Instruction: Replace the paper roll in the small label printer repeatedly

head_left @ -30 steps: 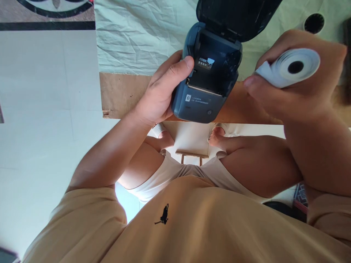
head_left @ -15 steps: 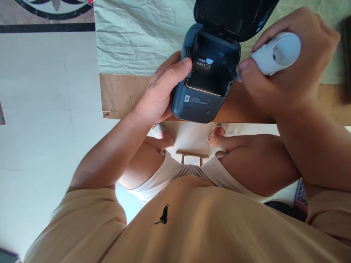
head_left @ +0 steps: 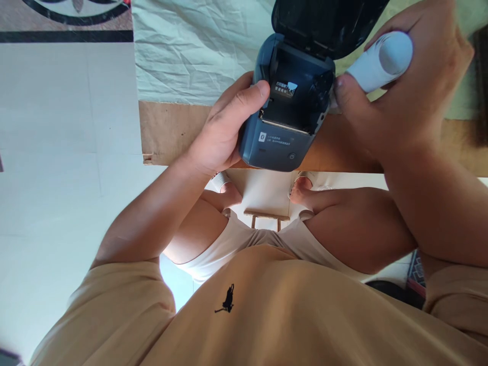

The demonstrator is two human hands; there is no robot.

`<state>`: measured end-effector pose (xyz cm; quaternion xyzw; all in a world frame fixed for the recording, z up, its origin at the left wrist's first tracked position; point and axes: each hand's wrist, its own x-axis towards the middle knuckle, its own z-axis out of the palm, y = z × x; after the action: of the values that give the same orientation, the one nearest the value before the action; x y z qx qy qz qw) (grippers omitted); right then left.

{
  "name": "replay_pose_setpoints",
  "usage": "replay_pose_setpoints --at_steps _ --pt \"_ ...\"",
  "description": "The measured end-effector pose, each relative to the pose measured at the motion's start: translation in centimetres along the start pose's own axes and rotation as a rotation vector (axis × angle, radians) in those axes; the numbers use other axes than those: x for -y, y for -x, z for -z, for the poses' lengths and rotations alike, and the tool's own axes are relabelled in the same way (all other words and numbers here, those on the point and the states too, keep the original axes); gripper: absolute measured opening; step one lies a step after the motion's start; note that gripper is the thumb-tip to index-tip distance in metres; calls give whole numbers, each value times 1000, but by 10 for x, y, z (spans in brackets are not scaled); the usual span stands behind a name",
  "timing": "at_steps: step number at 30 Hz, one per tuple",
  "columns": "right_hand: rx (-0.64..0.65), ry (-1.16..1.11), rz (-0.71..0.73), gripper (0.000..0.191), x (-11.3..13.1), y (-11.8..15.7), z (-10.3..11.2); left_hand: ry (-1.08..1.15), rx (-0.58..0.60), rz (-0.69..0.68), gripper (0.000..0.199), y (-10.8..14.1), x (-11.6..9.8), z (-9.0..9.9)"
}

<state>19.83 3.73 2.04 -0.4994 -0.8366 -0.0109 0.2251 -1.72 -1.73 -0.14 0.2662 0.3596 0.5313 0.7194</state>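
My left hand point(head_left: 232, 122) grips the left side of a dark blue label printer point(head_left: 277, 145), its thumb on the rim of the paper bay. The printer's black lid point(head_left: 328, 25) stands raised at the far side, and no roll lies in the bay. A small printed sticker point(head_left: 285, 88) shows on the bay floor. To the right of the printer, my right hand point(head_left: 415, 91) is closed around a white paper roll point(head_left: 377, 63), whose hollow end faces up and to the right. The thumb of that hand is close to the printer's right edge.
Under both hands is a wooden table point(head_left: 171, 129) partly covered by a pale green cloth point(head_left: 190, 51). A dark object point(head_left: 481, 81) stands at the far right edge. Below the table's front edge are my legs and a small wooden stool point(head_left: 267, 215).
The paper roll has turned slightly in my right hand and shifted a little to the left, its hollow end now showing more openly. The printer has barely moved.
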Motion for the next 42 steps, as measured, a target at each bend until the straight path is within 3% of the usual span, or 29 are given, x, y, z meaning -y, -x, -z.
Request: replay_pose_setpoints --at_steps 4,9,15,25,28,35,39,42 --pt "42 -36 10 44 1 -1 -3 -65 -41 -20 38 0 0 -6" --pt "118 -61 41 48 0 0 -13 -15 -18 -1 29 2 -1 -5" --pt "78 -87 160 52 3 3 -10 -25 1 -47 30 0 1 0" --pt "32 -150 158 46 8 5 -2 -9 -47 -47 23 1 0 -6" --pt "18 -182 140 46 8 5 1 11 12 -12 19 1 -1 -5" --pt "5 -195 46 46 11 7 20 -10 13 13 19 2 -2 -3" --pt "47 -90 -84 52 -1 4 31 -22 2 -5 19 2 -2 -2" --pt "78 -27 -124 49 -12 -2 28 -33 39 0 20 2 -2 -3"
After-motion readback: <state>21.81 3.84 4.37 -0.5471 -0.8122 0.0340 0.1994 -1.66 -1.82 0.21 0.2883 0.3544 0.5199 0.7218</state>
